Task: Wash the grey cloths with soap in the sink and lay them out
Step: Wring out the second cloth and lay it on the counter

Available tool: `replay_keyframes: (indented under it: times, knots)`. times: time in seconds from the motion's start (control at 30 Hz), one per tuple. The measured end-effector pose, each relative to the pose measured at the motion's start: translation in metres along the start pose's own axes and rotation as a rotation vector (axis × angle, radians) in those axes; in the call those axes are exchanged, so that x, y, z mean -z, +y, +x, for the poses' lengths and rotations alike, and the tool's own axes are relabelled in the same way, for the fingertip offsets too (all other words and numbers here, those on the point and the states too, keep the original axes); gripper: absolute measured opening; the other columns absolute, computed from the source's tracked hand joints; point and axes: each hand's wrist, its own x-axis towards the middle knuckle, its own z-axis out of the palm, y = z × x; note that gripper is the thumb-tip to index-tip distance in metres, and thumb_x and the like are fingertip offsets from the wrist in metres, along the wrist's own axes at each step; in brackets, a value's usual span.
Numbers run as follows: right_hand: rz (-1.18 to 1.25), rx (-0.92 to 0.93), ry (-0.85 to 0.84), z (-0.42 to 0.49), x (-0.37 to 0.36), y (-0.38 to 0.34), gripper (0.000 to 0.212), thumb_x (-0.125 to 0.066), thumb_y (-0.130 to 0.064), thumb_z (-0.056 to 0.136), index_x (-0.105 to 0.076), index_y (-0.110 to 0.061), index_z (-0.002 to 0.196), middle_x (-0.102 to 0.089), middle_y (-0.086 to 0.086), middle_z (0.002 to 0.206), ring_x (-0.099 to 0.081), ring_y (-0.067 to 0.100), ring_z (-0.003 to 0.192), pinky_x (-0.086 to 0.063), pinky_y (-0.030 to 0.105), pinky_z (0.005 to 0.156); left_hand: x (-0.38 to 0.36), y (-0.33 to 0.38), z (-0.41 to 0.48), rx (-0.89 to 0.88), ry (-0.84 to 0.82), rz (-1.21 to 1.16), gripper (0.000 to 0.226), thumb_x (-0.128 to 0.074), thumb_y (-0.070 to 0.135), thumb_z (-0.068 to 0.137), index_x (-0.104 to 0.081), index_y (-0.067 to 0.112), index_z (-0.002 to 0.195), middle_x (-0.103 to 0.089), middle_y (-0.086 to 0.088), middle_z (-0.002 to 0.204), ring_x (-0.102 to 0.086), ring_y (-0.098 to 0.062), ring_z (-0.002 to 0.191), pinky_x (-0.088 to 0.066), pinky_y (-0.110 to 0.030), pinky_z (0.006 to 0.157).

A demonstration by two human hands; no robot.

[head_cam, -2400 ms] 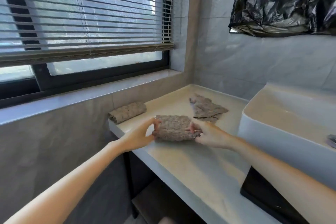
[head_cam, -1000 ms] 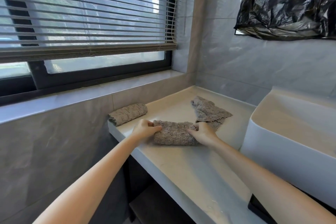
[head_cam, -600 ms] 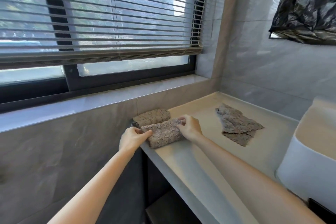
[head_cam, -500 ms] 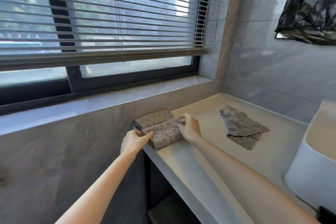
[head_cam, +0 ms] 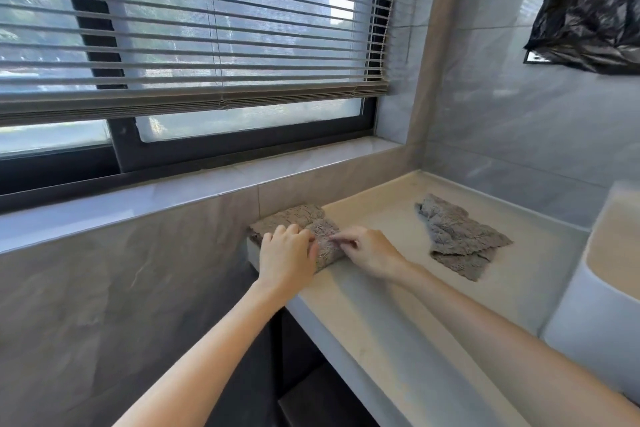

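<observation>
Evidently the laying-out step is going on: far from the white basin, the left hand is curling over the rolled grey textured cloth while the right hand is pinching its edge. Next probably calls for letting go and taking the crumpled grey cloth nearer the basin.

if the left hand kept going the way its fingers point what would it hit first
The left hand, gripping the near roll, would meet the far roll just ahead, against the wall; its fingertips may already touch it, depth unclear.
</observation>
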Motion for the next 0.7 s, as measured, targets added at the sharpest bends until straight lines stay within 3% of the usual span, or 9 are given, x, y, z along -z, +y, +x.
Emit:
replay_keyframes:
  times: [0.07, 0.23, 0.37, 0.43, 0.57, 0.7]
  knots:
    - [0.07, -0.058, 0.018, -0.008, 0.015, 0.009, 0.035, -0.051, -0.012, 0.094, -0.066, -0.021, 0.124, -0.062, -0.001, 0.13, -0.055, 0.015, 0.122, -0.039, 0.022, 0.099, 0.002, 0.011, 0.004, 0.022, -0.089, 0.109, 0.023, -0.042, 0.025, 0.098, -0.061, 0.018, 0.109, -0.061, -0.001, 0.116, -0.052, -0.024, 0.109, -0.034, -0.033, 0.087]
    - [-0.211, -0.291, 0.197, -0.03, 0.051, 0.062, 0.04, -0.051, -0.01, 0.091, -0.06, -0.019, 0.129, -0.056, 0.007, 0.133, -0.047, 0.029, 0.126, -0.04, 0.037, 0.102, 0.003, 0.044, 0.013, 0.015, -0.097, 0.158, 0.025, -0.039, 0.019, 0.099, -0.057, 0.015, 0.116, -0.057, -0.006, 0.122, -0.049, -0.027, 0.114, -0.036, -0.035, 0.091]
    - [-0.335, -0.491, 0.161, -0.052, 0.065, 0.106, 0.029, -0.054, -0.014, 0.085, -0.063, -0.011, 0.113, -0.058, 0.013, 0.123, -0.051, 0.035, 0.119, -0.047, 0.039, 0.092, -0.011, 0.063, 0.015, 0.013, -0.254, 0.103, 0.036, -0.029, 0.028, 0.104, -0.057, 0.02, 0.126, -0.055, -0.006, 0.129, -0.045, -0.029, 0.12, -0.039, -0.04, 0.093]
    - [-0.358, -0.49, 0.151, -0.065, 0.067, 0.116, 0.023, -0.054, -0.013, 0.088, -0.063, -0.008, 0.109, -0.059, 0.014, 0.119, -0.054, 0.033, 0.114, -0.047, 0.038, 0.086, -0.015, 0.066, 0.017, 0.026, -0.292, 0.137, 0.038, -0.027, 0.028, 0.105, -0.052, 0.019, 0.132, -0.053, -0.006, 0.131, -0.046, -0.029, 0.119, -0.042, -0.039, 0.089]
    - [-0.295, -0.437, 0.286, -0.078, 0.072, 0.114, 0.017, -0.056, -0.006, 0.089, -0.066, -0.016, 0.099, -0.065, 0.009, 0.109, -0.058, 0.029, 0.106, -0.045, 0.035, 0.08, -0.011, 0.072, 0.021, 0.051, -0.352, 0.194, 0.041, -0.028, 0.036, 0.103, -0.048, 0.017, 0.134, -0.05, -0.009, 0.134, -0.045, -0.03, 0.122, -0.041, -0.039, 0.094]
    - [-0.197, -0.483, 0.323, -0.07, 0.091, 0.082, 0.012, -0.06, -0.017, 0.089, -0.065, -0.016, 0.1, -0.068, 0.008, 0.11, -0.06, 0.029, 0.108, -0.045, 0.033, 0.082, 0.002, 0.089, 0.026, -0.015, -0.36, 0.011, 0.049, -0.042, 0.045, 0.098, -0.041, 0.022, 0.14, -0.047, -0.009, 0.138, -0.043, -0.03, 0.127, -0.037, -0.042, 0.103]
